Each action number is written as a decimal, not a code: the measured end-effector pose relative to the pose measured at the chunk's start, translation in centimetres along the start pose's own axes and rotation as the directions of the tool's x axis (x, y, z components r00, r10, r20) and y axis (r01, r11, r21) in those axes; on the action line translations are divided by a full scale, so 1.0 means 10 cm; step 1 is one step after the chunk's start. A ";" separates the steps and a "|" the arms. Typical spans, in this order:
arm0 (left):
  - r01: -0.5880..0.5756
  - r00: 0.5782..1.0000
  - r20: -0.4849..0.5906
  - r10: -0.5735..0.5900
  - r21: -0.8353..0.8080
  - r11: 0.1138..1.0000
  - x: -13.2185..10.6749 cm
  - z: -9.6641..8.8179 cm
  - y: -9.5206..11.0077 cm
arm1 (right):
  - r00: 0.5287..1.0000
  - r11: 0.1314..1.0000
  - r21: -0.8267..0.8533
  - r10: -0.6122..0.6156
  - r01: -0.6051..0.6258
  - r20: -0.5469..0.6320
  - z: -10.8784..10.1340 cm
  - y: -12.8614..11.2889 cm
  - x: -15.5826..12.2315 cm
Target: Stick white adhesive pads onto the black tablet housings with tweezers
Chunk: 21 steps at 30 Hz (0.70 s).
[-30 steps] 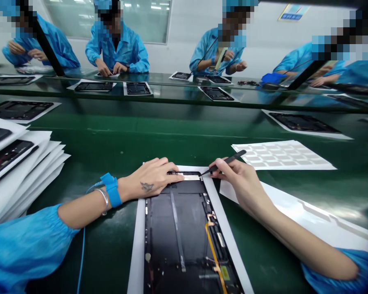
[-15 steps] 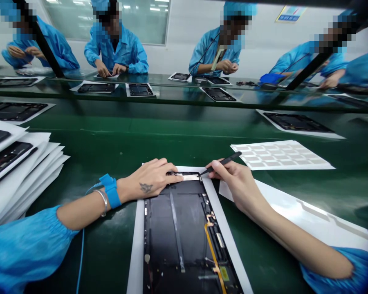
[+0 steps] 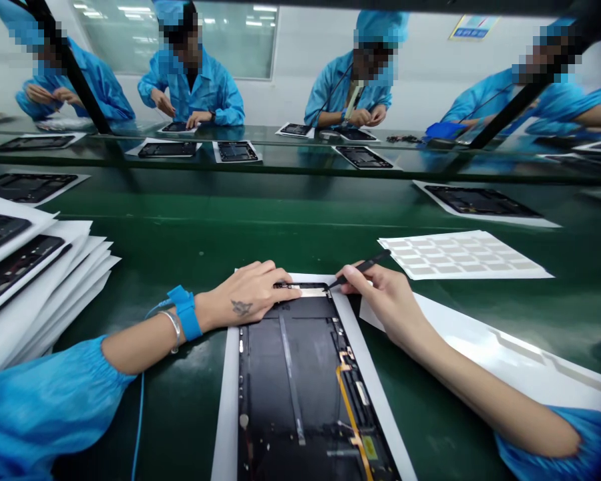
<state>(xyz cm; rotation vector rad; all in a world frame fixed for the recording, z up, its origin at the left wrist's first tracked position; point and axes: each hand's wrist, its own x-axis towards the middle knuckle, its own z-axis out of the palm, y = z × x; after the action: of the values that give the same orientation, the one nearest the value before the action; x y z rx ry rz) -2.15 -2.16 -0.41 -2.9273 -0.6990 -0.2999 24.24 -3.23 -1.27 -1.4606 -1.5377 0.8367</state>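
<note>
In front of me an open black tablet housing [image 3: 265, 381] lies on a white sheet [image 3: 224, 421]. An orange flex cable [image 3: 349, 407] runs along its right side. My left hand [image 3: 255, 294], wearing a blue wrist strap [image 3: 186, 314], rests on the housing's far end, fingers stretched out. Its index fingertip touches a pale strip [image 3: 313, 292] set across that end. My right hand [image 3: 380, 294] pinches black tweezers [image 3: 363, 265], whose tips meet the strip's right end. The left thumb is hidden.
Stacked white sheets with black housings [image 3: 25, 274] rise at the left. To the right lie a sheet of pale grey stickers [image 3: 461, 254] and a white backing sheet [image 3: 455, 327]. More housings [image 3: 481, 200] lie farther back. Co-workers in blue [image 3: 193, 87] sit across the bench.
My hands stay at the strip, with only slight shifts. The view has moved a little. Across the bench, one co-worker's hand has lifted off a housing.
</note>
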 end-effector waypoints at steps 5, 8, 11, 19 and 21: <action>-0.025 0.997 0.071 0.020 0.071 0.997 0.05 -0.07 0.00 | 0.996 0.996 0.083 -0.035 0.041 -0.076 -0.01 0.03 0.04; -0.021 0.986 0.167 -0.006 0.158 0.987 0.18 -0.14 0.05 | 0.997 0.979 0.197 -0.032 0.044 -0.067 -0.01 0.00 0.05; -0.022 0.983 0.181 -0.020 0.229 0.973 0.30 -0.15 0.11 | 0.997 0.951 0.302 -0.077 0.067 0.021 0.00 -0.06 0.03; 0.066 0.998 -0.006 -0.066 -0.025 0.998 0.10 0.04 0.00 | 0.960 0.978 0.109 -0.196 0.176 0.202 0.09 -0.18 -0.06; 0.081 0.994 -0.067 -0.088 -0.095 0.992 0.05 0.09 -0.03 | 0.957 0.983 0.093 -0.173 0.156 0.231 0.12 -0.18 -0.07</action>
<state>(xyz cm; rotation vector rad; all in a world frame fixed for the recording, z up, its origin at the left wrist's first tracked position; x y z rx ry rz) -1.74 -1.51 -1.12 -2.9609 -0.8218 -0.4539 22.37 -3.98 -0.24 -1.1929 -1.7602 0.9855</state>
